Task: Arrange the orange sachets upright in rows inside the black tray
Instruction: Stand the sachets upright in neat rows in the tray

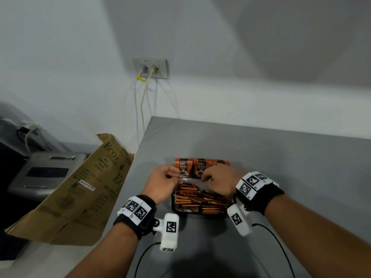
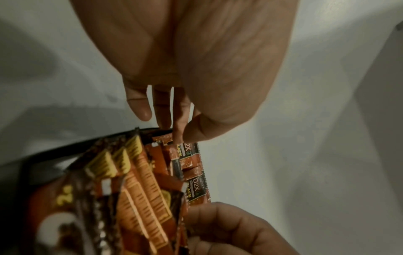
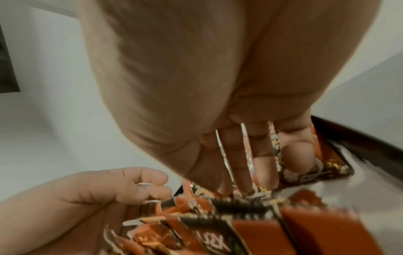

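Note:
A black tray (image 1: 173, 206) sits on the grey table (image 1: 291, 177), its near part filled with orange stick sachets (image 1: 197, 199) lying flat. Three orange D2X sachets (image 1: 200, 166) stand upright in a row at its far end. My left hand (image 1: 176, 175) pinches the lower left edge of the leftmost upright sachet (image 1: 183, 167); the left wrist view shows thumb and fingertips (image 2: 165, 120) meeting at the sachet's top (image 2: 163, 138). My right hand (image 1: 204, 178) has straight fingers (image 3: 240, 163) pressed against the upright sachets (image 3: 273, 138), hiding the rightmost one in part.
The table's left edge runs close to the tray; below it lean a flattened cardboard box (image 1: 80, 189) and a grey appliance (image 1: 46, 173). Cables hang from a wall socket (image 1: 150, 69) behind. The wall stands just past the table's far edge.

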### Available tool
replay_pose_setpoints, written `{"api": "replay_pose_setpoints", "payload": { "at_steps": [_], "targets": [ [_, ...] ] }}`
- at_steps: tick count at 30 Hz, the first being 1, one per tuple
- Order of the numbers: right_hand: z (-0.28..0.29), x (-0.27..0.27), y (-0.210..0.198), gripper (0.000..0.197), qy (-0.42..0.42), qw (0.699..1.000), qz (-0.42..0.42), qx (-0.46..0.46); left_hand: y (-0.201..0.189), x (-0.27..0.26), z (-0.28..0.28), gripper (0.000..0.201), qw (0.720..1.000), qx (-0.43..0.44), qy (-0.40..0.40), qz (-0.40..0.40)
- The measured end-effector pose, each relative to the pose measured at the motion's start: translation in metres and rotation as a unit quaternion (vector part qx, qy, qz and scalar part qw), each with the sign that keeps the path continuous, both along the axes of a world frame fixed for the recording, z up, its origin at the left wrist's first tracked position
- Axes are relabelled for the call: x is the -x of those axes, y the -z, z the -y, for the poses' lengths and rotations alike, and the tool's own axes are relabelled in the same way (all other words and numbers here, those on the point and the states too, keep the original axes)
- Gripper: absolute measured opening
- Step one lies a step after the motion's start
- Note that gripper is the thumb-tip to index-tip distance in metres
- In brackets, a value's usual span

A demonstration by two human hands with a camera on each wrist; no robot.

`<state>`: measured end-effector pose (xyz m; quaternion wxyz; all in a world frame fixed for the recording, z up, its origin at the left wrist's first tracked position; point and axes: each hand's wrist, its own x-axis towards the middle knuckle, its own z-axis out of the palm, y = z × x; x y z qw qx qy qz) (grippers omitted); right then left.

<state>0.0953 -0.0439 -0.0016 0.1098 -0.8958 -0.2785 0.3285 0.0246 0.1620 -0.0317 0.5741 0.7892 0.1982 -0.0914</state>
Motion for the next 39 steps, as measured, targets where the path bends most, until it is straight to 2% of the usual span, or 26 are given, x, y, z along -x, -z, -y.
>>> {"api": "replay_pose_setpoints", "payload": {
  "at_steps": [2,5,8,10,13,16,22,26,31,34,39],
  "targets": [
    [0.000,0.000,-0.002,0.034,0.003,1.000,0.004,-0.023,-0.002,0.000,0.001,0.024,1.000,-0.006,0.019,-0.007],
    [-0.010,0.001,-0.001,0.045,0.016,0.998,0.007,-0.065,-0.006,0.002,0.003,0.031,1.000,-0.006,0.014,0.005],
    [-0.027,0.003,-0.001,0.054,-0.002,0.998,0.004,-0.064,-0.006,0.007,0.001,0.041,1.000,-0.006,0.002,0.010],
    [-0.033,0.004,-0.003,0.051,-0.022,0.998,0.011,-0.053,-0.005,0.011,-0.001,0.047,1.000,-0.011,0.006,0.003],
    [-0.036,0.005,-0.004,0.036,-0.029,0.998,0.017,-0.046,-0.003,0.016,-0.003,0.052,1.000,-0.015,0.010,0.000],
    [-0.039,0.005,-0.002,0.026,-0.027,0.998,0.032,-0.045,0.000,0.021,-0.002,0.052,1.000,-0.014,0.009,-0.003],
    [-0.044,0.008,0.002,0.028,-0.013,0.998,0.031,-0.049,0.007,0.021,0.002,0.043,1.000,-0.007,-0.013,0.014],
    [-0.047,0.010,0.002,0.029,-0.009,0.998,0.033,-0.053,0.014,0.020,0.002,0.049,1.000,-0.029,-0.003,0.008],
    [-0.052,0.012,0.006,0.020,-0.020,0.998,0.042,-0.044,0.017,0.022,0.001,0.048,1.000,-0.020,0.006,0.000],
    [-0.052,0.012,0.008,0.016,-0.013,0.996,0.063,-0.061,0.017,0.022,0.000,0.045,1.000,-0.023,0.008,0.013],
    [-0.044,0.011,0.004,0.022,0.023,0.989,0.090,-0.112,0.017,0.021,0.001,0.043,1.000,-0.005,0.009,0.016]
  ]
}}
